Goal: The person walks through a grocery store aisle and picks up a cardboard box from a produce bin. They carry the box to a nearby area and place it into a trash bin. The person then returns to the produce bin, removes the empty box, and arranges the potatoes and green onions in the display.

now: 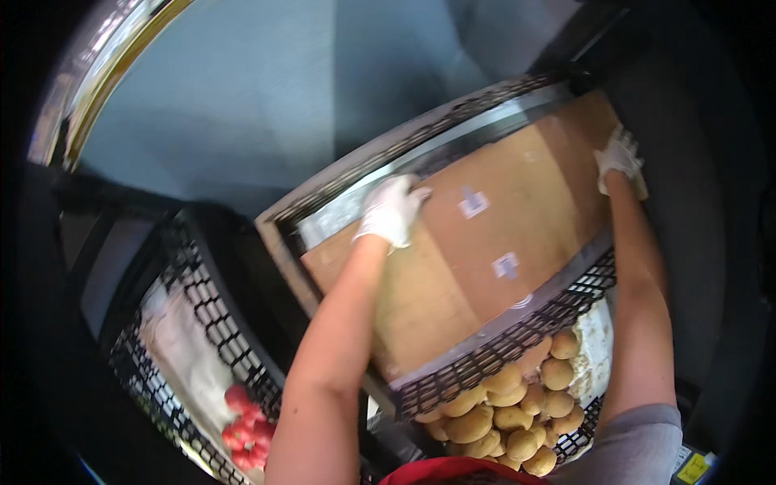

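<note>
One black mesh crate (501, 343) spreads around and below the grip, with a broad piece of cardboard (501, 214) lying in it, under and between the hands. The step in hand looks to be handling that cardboard from two places; any shift would call for both hands acting together. Its long axis slants from below the left hand (390, 212) up toward the right hand (621, 160), at its far right end. Potatoes (513, 416) are heaped below the grip. Both gloved hands touch the cardboard's edges, well apart; whether their fingers clamp it I cannot tell. Tomatoes (249, 430) sit lower left.
</note>
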Motion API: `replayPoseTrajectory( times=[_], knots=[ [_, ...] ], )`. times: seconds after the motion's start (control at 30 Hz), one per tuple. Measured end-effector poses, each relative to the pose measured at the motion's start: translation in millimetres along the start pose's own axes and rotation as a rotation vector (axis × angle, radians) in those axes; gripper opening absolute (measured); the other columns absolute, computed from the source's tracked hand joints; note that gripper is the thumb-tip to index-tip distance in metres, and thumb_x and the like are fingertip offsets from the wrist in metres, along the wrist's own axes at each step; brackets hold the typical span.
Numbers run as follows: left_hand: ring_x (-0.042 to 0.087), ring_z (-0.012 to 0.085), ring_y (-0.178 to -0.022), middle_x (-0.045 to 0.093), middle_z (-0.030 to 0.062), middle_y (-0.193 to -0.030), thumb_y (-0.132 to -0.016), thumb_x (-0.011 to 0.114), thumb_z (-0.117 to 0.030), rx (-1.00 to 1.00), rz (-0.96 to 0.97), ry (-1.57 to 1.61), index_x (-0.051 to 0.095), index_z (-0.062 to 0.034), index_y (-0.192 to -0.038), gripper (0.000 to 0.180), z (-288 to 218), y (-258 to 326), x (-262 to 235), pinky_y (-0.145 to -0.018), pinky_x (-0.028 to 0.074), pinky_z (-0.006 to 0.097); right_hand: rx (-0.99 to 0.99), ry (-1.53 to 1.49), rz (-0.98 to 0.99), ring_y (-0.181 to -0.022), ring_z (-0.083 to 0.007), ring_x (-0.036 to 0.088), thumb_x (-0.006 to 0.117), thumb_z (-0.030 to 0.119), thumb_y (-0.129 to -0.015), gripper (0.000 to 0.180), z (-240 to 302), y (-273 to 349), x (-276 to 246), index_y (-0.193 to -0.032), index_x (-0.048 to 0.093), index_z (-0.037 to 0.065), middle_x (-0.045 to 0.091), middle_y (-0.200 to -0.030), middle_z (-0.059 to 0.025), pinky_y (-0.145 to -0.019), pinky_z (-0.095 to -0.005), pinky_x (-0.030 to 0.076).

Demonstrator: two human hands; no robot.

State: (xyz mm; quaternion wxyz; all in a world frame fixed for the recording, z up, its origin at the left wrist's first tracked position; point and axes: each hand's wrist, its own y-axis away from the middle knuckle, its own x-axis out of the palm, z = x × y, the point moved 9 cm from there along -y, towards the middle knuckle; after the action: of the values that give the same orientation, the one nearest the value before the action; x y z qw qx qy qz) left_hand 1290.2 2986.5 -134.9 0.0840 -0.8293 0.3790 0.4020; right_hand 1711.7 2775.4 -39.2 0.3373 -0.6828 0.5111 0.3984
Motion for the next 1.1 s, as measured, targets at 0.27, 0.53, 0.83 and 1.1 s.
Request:
replayPoseTrajectory(
  times=[0.27, 0.53, 0.83, 1.1],
  knots=[
    [0.063, 0.0357, -0.111, 0.068, 0.0196, -0.117, -0.092, 0.066, -0.039, -0.142, 0.112, 0.039, 0.069, -0.0056, -0.117, 0.042, 5, -2, -12, -0.096, 0.048, 0.042, 0.083, -0.698, 0.206, -0.15, -0.0337, 0.018, 0.064, 0.032, -0.089, 0.086, -63, 65, 61, -0.158, 0.016, 0.01, 0.015, -0.164, -0.0134, -0.12, -0.0501, 0.023],
    [0.062, 0.0411, -0.102, 0.067, 0.0233, -0.104, -0.091, 0.066, -0.038, 0.053, -0.152, -0.108, 0.065, -0.002, -0.103, 0.038, 15, -5, -26, -0.089, 0.049, 0.047, 0.311, -1.573, 0.861, -0.143, -0.0348, 0.034, 0.06, 0.031, -0.097, 0.066, -57, 144, 123, -0.153, 0.033, 0.01, 0.027, -0.16, -0.0169, -0.111, -0.0459, 0.036],
    [0.031, 0.0404, -0.142, 0.036, 0.0154, -0.155, -0.083, 0.073, -0.037, 0.258, -0.285, -0.597, 0.043, -0.0169, -0.146, 0.073, -48, 74, -10, -0.111, 0.029, 0.063, 0.519, -1.531, 0.779, -0.118, -0.026, 0.056, 0.077, 0.039, -0.086, 0.063, -34, 130, 192, -0.139, 0.051, 0.015, 0.05, -0.14, -0.0118, -0.095, -0.0352, 0.048],
    [0.001, 0.0424, -0.152, 0.009, 0.0165, -0.166, -0.063, 0.084, -0.056, 0.033, 0.26, -0.467, 0.021, -0.0302, -0.158, 0.117, -28, 154, 40, -0.109, 0.006, 0.077, 0.512, -1.687, 0.788, -0.124, -0.0228, 0.052, 0.075, 0.035, -0.089, 0.061, -23, 131, 170, -0.139, 0.049, 0.011, 0.047, -0.144, -0.009, -0.102, -0.0311, 0.045]
  ],
)
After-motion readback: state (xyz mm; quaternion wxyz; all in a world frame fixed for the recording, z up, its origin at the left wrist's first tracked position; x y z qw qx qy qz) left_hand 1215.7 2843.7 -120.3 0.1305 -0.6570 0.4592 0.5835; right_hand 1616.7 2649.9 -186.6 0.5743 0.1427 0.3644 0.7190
